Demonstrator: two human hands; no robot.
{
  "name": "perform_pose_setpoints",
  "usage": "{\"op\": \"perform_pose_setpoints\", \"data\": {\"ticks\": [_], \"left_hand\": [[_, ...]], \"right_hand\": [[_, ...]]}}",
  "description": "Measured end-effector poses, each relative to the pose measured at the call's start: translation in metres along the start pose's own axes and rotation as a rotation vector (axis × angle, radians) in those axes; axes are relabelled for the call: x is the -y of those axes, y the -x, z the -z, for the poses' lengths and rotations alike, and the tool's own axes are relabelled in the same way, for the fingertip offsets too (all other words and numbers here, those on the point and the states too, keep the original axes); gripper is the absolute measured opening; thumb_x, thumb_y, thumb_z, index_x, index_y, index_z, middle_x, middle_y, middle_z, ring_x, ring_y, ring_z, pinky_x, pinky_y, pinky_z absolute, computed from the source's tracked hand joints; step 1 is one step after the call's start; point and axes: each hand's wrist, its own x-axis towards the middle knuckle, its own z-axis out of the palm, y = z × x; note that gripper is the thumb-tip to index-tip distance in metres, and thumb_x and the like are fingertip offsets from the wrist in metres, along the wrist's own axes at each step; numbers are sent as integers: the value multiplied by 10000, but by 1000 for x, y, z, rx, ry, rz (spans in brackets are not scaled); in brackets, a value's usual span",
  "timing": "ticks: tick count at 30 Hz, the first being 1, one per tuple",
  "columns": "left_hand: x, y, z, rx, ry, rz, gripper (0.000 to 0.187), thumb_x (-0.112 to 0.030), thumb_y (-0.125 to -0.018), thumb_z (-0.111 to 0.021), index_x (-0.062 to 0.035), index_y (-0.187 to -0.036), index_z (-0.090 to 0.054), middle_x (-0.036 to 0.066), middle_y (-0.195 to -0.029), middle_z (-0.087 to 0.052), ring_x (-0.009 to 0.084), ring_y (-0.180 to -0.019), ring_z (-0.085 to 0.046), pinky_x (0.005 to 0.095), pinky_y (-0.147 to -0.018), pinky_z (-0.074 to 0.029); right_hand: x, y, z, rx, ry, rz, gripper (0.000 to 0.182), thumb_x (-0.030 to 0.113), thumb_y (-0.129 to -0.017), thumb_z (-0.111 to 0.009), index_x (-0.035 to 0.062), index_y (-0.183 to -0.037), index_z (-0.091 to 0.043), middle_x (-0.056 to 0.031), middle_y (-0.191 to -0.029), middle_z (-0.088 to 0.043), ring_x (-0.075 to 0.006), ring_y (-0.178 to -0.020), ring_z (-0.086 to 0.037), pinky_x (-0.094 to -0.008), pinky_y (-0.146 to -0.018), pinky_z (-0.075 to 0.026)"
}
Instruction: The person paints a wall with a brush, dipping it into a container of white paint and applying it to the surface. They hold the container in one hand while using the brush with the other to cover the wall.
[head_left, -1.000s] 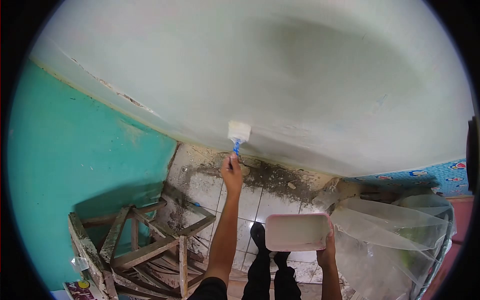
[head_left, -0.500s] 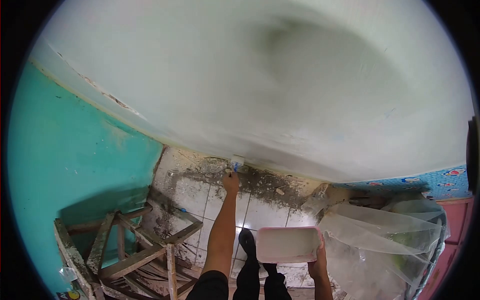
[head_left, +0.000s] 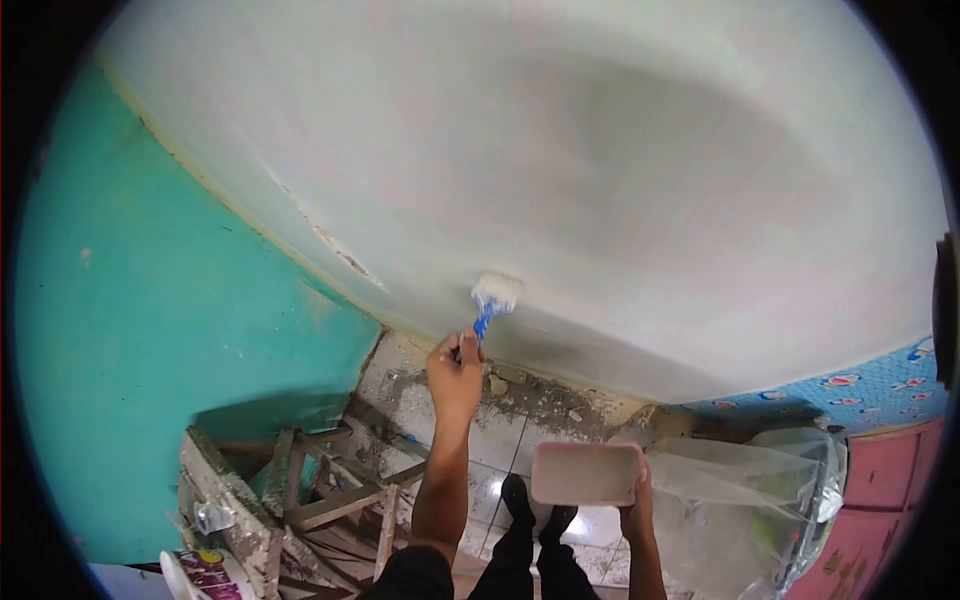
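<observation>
In the head view my left hand [head_left: 455, 375] is closed round the blue handle of a wide, paint-smeared paintbrush [head_left: 495, 292]. Its whitish head is against the lower part of the pale wall [head_left: 400, 190], or very near it; exact contact cannot be told. My right hand [head_left: 640, 505] grips the right end of a pink rectangular tub [head_left: 588, 446], held out above the floor. Pale liquid, apparently paint, lies inside the tub.
A worn wooden frame [head_left: 335, 508] stands at the left by the green wall [head_left: 200, 330]. Clear plastic sheeting [head_left: 715, 510] covers things at the right, near a pink cabinet [head_left: 885, 500]. Debris litters the tiled floor [head_left: 492, 440] along the wall's foot.
My left hand has raised the paintbrush from the wall's foot onto higher wall. The view has shifted left; my right hand still holds the tub.
</observation>
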Motion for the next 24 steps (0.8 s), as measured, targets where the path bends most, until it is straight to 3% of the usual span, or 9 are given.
{"op": "perform_pose_setpoints", "data": {"ticks": [5, 7, 9, 11, 16, 19, 22, 24], "left_hand": [[-92, 10, 22, -85, 179, -121, 283, -218, -1016, -575, -6, -833, -618, -20, -687, -540, 62, -628, -452, 246, -576, -367], [-98, 16, 24, -89, 177, -204, 271, -226, -1021, -573, -5, -871, -620, -21, -705, -528, 66, -646, -449, 247, -589, -372], [-59, -6, 10, -51, 164, -307, 265, -235, -1025, -571, -3, -911, -625, -13, -713, -514, 72, -658, -448, 255, -597, -379], [-10, -8, -5, 4, -2, -265, 255, -234, -1029, -561, -3, -941, -624, 7, -712, -496, 84, -668, -447, 270, -599, -392], [151, 3, -43, -100, -211, -259, 256, -238, -1012, -539, -13, -950, -645, 137, -746, -621, 294, -660, -597, 401, -620, -456], [194, 17, -50, -130, -448, -27, 282, -267, -988, -549, -15, -947, -668, 202, -809, -660, 406, -717, -626, 473, -640, -466], [211, 26, -52, -81, -519, 303, 331, -290, -967, -570, 8, -869, -676, 216, -764, -654, 421, -713, -634, 492, -630, -474], [218, 19, -52, -90, -518, 298, 370, -308, -944, -585, 22, -804, -678, 229, -736, -656, 432, -699, -641, 503, -627, -485]], "right_hand": [[55, 25, -27, 14, -56, 46, 691, 592, -1016, -389, 129, -1521, -306, -125, -1441, -466, -285, -1280, -530, -469, -1005, -499], [61, 37, -25, 16, -105, 14, 676, 582, -1022, -381, 128, -1517, -311, -134, -1437, -470, -295, -1274, -535, -482, -990, -510], [69, 42, -28, 7, -139, 19, 663, 574, -1029, -362, 123, -1513, -318, -142, -1431, -477, -304, -1268, -540, -488, -978, -519], [79, 48, -31, -22, -144, 33, 652, 567, -1039, -334, 115, -1508, -325, -149, -1424, -486, -312, -1263, -547, -487, -971, -524], [107, 43, -24, 64, -116, 59, 679, 590, -1037, -291, 95, -1498, -349, -152, -1395, -519, -320, -1229, -576, -493, -968, -528], [130, 40, -14, 87, -75, 8, 706, 617, -1025, -287, 92, -1491, -363, -154, -1375, -541, -317, -1206, -596, -494, -962, -532], [152, 11, -5, 120, -42, -8, 713, 627, -1020, -291, 93, -1486, -372, -151, -1359, -555, -315, -1196, -606, -492, -952, -539], [167, 0, 2, 139, -29, -17, 701, 623, -1020, -300, 106, -1487, -371, -143, -1358, -558, -312, -1192, -609, -491, -943, -544]]}}
